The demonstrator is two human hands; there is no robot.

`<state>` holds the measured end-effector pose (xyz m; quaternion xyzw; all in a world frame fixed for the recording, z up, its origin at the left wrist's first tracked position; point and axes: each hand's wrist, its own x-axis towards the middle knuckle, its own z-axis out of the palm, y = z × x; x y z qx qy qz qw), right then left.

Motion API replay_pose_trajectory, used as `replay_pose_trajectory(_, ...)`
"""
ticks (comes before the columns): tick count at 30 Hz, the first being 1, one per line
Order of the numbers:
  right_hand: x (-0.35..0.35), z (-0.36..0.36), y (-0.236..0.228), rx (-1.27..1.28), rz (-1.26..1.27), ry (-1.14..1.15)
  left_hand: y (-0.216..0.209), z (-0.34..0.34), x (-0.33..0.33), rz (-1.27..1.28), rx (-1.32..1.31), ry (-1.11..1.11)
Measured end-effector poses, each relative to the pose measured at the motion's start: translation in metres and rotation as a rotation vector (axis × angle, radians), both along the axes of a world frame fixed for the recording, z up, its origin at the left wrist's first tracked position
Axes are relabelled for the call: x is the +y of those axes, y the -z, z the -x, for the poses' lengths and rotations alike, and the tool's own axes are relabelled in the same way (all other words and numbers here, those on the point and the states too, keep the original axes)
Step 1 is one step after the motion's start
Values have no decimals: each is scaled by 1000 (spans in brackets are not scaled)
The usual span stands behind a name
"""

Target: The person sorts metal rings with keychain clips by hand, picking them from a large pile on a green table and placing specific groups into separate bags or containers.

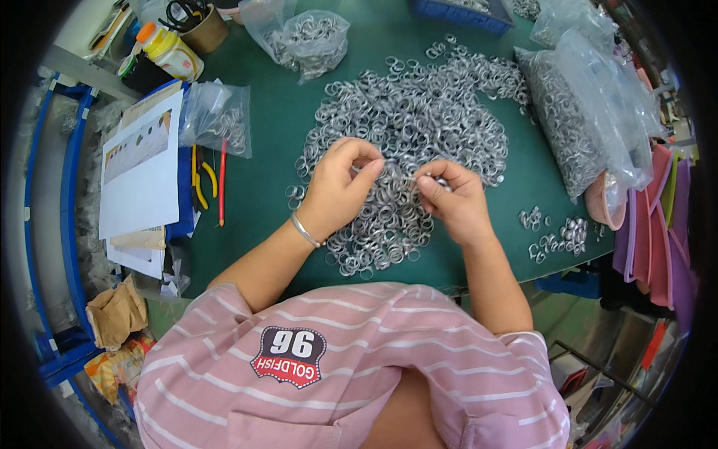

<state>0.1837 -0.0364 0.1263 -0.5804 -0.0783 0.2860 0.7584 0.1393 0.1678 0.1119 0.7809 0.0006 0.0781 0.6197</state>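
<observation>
A wide heap of silver metal rings (419, 112) lies on the green table in front of me. Over its near part, my left hand (336, 183) is closed, thumb tip pressed to the fingertips; anything in that pinch is too small to make out. My right hand (455, 200) is a little to the right, its thumb and curled fingers closed on a few small silver rings (443, 182). The two hands are apart, fingertips facing each other. Loose rings (378, 243) spread below and between them toward my body.
Left are papers (140, 168), yellow-handled pliers (203, 183), a red pencil (222, 187) and a small bag of rings (224, 123). Another ring bag (310, 41) and a blue bin (467, 16) stand far back. Right are a large ring bag (561, 120), a pink bowl (609, 202) and small ring piles (574, 236).
</observation>
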Motion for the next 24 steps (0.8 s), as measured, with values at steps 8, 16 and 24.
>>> replay_pose_trajectory(8, -9, -53, -9, 167, 216, -68, 16, 0, -6, -840, -201, -24)
replay_pose_trajectory(16, 5, -215, -109, -114, -177, 402, 15, 0, -6, -813, -207, -56)
replay_pose_trajectory(24, -37, -152, -54, 335, -746, 328, 18, -4, -8, -852, -164, -30)
